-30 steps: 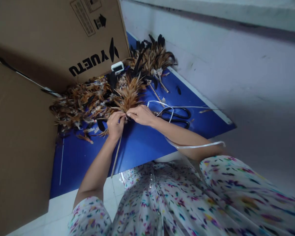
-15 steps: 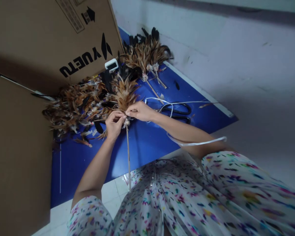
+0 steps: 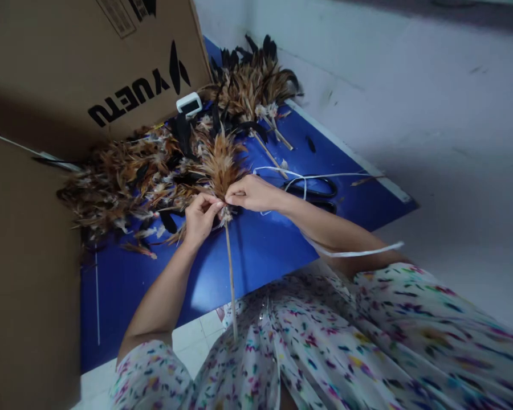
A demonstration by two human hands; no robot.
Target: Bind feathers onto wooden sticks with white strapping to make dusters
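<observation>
A thin wooden stick reaches from the front of my clothes up over the blue table, with a bundle of brown feathers around its far end. My left hand pinches at the base of the bundle, on its left side. Close beside it, my right hand has its fingertips pressed together at the bundle's lower right. What lies between the fingertips is too small to make out. Pale fluffy quill ends show just below the fingers.
Loose feathers are heaped on the blue table at left. Finished-looking feather bundles lie at the back. Black-handled scissors and white string are right of my hands. A cardboard box and a white device stand behind.
The view has shifted slightly. Both hands stay at the bundle's base, their fingertips slightly moved. The feathers on the stick look more upright and gathered.
</observation>
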